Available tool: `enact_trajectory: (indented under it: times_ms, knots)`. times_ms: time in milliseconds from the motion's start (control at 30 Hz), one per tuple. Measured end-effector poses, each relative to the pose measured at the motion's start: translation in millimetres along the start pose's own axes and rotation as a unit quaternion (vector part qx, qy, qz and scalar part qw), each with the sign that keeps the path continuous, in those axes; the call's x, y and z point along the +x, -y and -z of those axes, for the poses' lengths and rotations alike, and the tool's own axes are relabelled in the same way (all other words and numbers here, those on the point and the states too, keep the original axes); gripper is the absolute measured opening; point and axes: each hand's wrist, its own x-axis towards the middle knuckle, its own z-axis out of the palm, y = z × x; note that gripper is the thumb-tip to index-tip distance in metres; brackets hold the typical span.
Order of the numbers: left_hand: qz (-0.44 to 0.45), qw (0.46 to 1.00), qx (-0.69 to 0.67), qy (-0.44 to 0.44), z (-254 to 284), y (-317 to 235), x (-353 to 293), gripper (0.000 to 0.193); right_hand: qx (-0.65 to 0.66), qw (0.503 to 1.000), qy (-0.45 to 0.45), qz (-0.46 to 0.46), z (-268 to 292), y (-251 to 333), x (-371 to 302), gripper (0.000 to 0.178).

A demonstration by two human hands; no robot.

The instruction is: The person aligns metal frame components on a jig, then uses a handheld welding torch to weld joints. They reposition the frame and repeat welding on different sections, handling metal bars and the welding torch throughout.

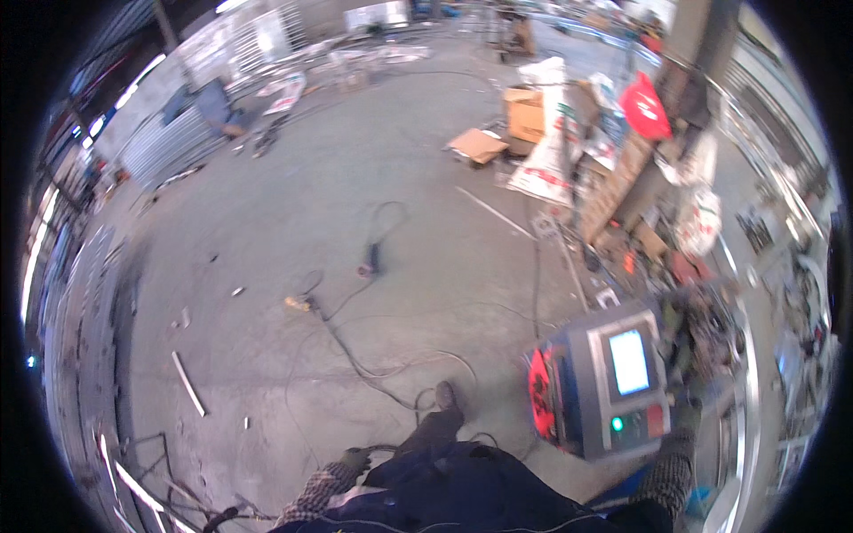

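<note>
At the lower left, my left hand point(355, 458), in a dark glove below a checked sleeve, is closed around what looks like a black cable point(384, 447). The cable passes toward my body. At the lower right, my right hand point(679, 441) is dark and blurred, right beside the lower edge of a grey and blue machine console point(590, 345); its fingers do not show clearly. The console has a lit screen point(629, 362), a glowing green button point(617, 425) and a red part point(540, 391) on its left side.
A dark corded tool point(369, 262) and a yellow piece point(298, 304) lie on the floor among looping cables point(355, 360). Metal strips point(188, 384) lie left. White sacks point(544, 169), boxes point(524, 114) and a post with a red cap point(644, 107) stand right. Metal stock point(84, 311) lines the left.
</note>
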Motion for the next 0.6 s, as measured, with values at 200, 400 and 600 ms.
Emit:
enact_trajectory:
  times_ms: [200,400,600]
  knots:
    - [0.021,0.973,-0.228,-0.035,50,-155,46,0.042,0.118,0.957,-0.189,-0.186,11,136,53,0.041]
    - [-0.025,0.972,-0.223,-0.064,141,-273,90,0.044,0.404,0.895,0.168,-0.082,-3,431,79,0.041]
    - [0.001,0.948,-0.312,-0.059,204,-345,158,0.043,0.342,0.773,0.534,-0.024,-33,557,128,0.043]
